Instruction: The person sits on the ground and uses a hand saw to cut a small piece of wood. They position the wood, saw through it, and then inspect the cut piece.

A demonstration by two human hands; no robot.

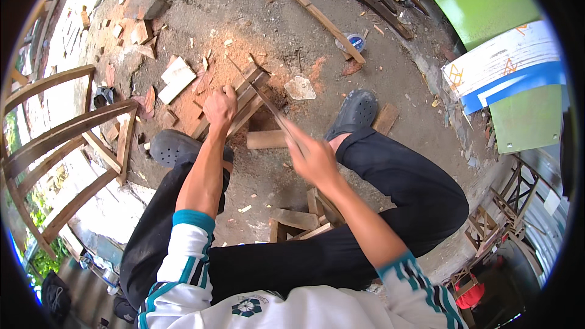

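My right hand is closed around the near end of a hand saw, whose thin dark blade appears edge-on. The blade slants up and left to the far end of some narrow wood pieces. My left hand is closed over those pieces, left of the blade, with the thumb on top; its grip underneath is hidden. A short wood block lies just below the pieces, near my right hand. Reddish sawdust covers the ground beyond.
A wooden frame stands at left. Long wooden strips lie at the far side, near a round tub. Offcuts are scattered at far left. Between my legs sits a small wooden frame. Green panels stand right.
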